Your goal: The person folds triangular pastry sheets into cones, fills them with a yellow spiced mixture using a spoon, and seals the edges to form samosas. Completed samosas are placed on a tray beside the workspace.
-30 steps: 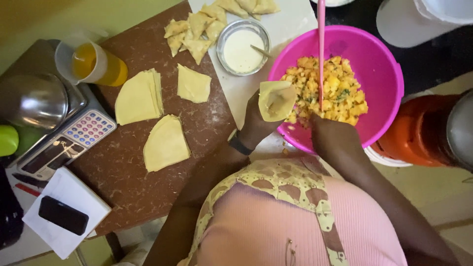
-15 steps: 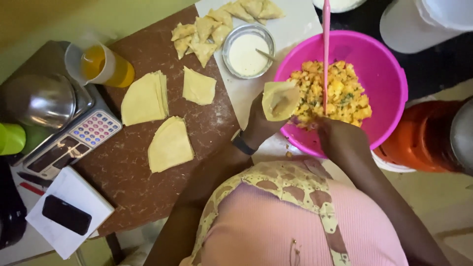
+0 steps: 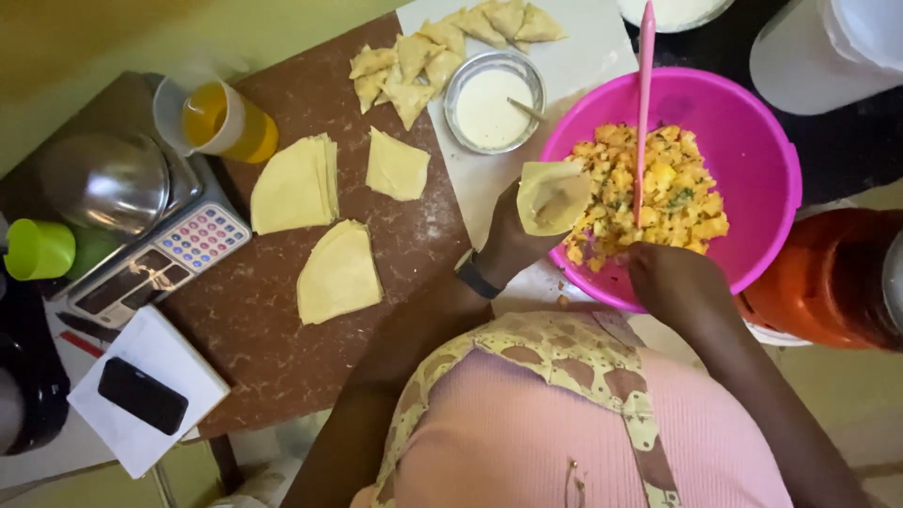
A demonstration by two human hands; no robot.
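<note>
Left hand (image 3: 513, 240) cupped around pastry cone (image 3: 552, 196) | right hand (image 3: 663, 273) gripping pink spoon (image 3: 644, 103) | best filled over bowl (image 3: 752, 150), cone upright.

Probably kitchen, filling bowl (image 3: 752, 179), folded pastries (image 3: 442, 47), scale (image 3: 160, 245)

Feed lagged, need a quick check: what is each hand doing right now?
Left hand: closed around a folded pastry cone.
Right hand: at the pink bowl rim; grip cannot be told.

Soft, even indoor light, mild glare on the metal bowl (image 3: 105, 181), edges slightly blurred.
</note>
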